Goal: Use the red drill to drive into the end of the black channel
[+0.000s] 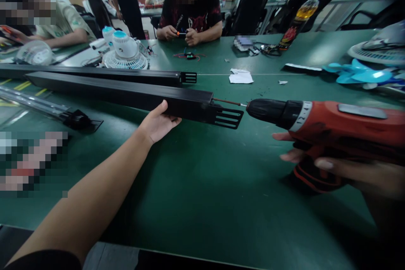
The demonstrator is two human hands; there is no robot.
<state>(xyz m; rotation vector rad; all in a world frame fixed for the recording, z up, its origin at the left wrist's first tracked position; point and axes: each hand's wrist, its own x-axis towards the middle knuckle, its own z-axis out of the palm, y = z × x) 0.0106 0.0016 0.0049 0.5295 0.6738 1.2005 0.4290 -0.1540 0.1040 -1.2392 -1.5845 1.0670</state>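
My left hand [160,123] grips a long black rectangular bar [126,93] near its right end, thumb on top and fingers curled beneath. A flat slotted tab [229,117] sticks out of that end. In my right hand [354,173] is a red and black cordless drill [351,122], its chuck pointing left. A thin brownish rod [228,101] spans the space between the bar's end and the chuck; its far end is hidden at the bar. Behind lies a second black bar [152,76] with a similar slotted end.
A clear-topped bar [41,101] lies at left. White fan parts [123,52] stand beyond the bars. Blue fan blades [357,71] and a tilted drink bottle [299,21] are at right. Paper scraps [241,76] lie mid-table. Across the table, a person [191,12] handles a small tool.
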